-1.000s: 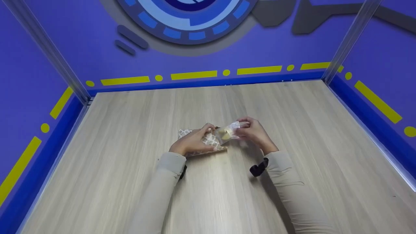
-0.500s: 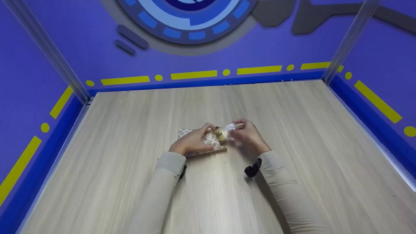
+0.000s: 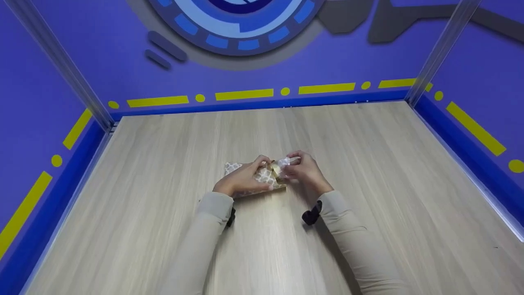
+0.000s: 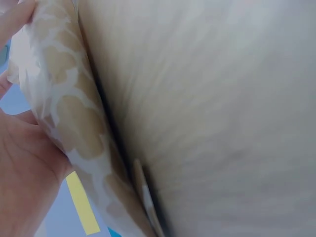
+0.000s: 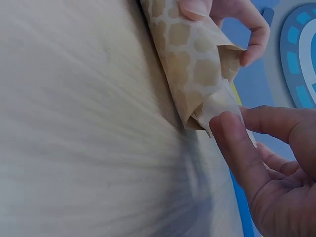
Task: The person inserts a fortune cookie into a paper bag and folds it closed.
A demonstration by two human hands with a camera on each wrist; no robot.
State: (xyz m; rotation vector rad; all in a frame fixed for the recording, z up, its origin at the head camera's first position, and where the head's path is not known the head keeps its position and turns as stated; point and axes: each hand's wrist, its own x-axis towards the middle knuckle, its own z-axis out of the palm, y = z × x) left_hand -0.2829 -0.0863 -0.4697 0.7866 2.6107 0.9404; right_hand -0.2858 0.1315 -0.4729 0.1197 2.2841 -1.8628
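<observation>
A white paper bag with a tan blotched pattern [image 3: 265, 176] lies near the middle of the table, its mouth facing right. My left hand [image 3: 244, 178] grips the bag across its top, thumb on the near side and fingers at the far edge. In the right wrist view the mouth of the bag gapes. My right hand [image 3: 307, 171] pinches a clear and whitish plastic packet [image 3: 281, 165] with something yellowish in it. The packet's left end is inside the bag mouth [image 5: 228, 61], so that end is hidden. Its whitish end [image 5: 221, 104] shows between thumb and fingers.
The wood-grain table [image 3: 163, 164] stretches out around both hands. Blue-purple panels with yellow dashes [image 3: 244, 94] stand along its back and sides. A dark wrist camera [image 3: 312, 213] hangs below the right wrist.
My right hand has moved left with the packet, and more of the packet has gone into the bag mouth. The left hand and the bag have hardly moved.
</observation>
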